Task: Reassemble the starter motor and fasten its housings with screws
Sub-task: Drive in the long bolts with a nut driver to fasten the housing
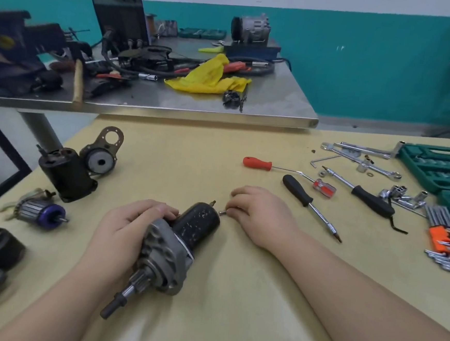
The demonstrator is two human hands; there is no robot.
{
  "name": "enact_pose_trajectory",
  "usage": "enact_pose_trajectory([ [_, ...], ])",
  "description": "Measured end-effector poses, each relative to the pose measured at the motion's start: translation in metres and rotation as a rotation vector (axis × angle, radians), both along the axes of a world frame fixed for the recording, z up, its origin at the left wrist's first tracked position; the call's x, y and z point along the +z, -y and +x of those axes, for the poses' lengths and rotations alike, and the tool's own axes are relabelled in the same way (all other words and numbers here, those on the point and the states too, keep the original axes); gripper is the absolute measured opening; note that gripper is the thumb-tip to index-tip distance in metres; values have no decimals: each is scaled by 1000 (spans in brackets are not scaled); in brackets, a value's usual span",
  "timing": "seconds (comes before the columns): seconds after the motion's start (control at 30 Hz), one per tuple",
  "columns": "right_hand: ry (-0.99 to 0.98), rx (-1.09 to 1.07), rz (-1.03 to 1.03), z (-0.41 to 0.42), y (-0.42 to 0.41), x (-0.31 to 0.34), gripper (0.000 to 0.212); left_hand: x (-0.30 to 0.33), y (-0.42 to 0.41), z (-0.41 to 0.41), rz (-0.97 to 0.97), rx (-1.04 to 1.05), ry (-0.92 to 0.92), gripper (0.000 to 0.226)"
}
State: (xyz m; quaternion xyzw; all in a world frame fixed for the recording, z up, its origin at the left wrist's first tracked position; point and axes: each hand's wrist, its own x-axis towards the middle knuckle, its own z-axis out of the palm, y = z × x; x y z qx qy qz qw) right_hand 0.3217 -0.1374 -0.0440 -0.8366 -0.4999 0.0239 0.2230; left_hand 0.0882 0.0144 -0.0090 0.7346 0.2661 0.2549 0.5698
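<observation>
Starter motor [183, 237] lying on counter [235, 292], gripped by left hand [122, 229]. Small screw [222, 212] pinched by right hand [258, 213] at motor's far end. Black screwdriver [310, 204] just right of right hand.

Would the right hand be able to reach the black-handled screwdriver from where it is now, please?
Probably yes: the black-handled screwdriver lies on bare table just right of the right hand, nothing between. The hand would first have to release the screw it pinches.
</observation>
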Motion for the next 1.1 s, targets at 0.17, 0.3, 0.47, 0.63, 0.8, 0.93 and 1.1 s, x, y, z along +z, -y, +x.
enact_pose_trajectory([
  [0.17, 119, -156, -46, 9, 1, -7, 17, -1, 5, 9, 44, 34, 39, 35],
  [0.3, 236, -238, -109, 20, 11, -5, 17, -2, 5, 33, 54, 46, 27, 37],
  [0.47, 264, -327, -133, 23, 22, 0, 16, -1, 9, 78, 122, 39, -24, 37],
  [0.63, 226, -352, -63, 24, 22, 0, 13, -3, 12, 112, 196, 4, 34, 41],
  [0.8, 85, -266, 106, 31, 8, 9, 7, -16, -2, 109, 320, -54, 36, 33],
  [0.93, 52, -216, -37, 27, 4, 14, 11, -19, -8, 104, 304, -12, 49, 31],
  [1.1, 238, -210, -217, 12, 9, 18, 19, -16, -11, 98, 351, -132, 55, 35],
])
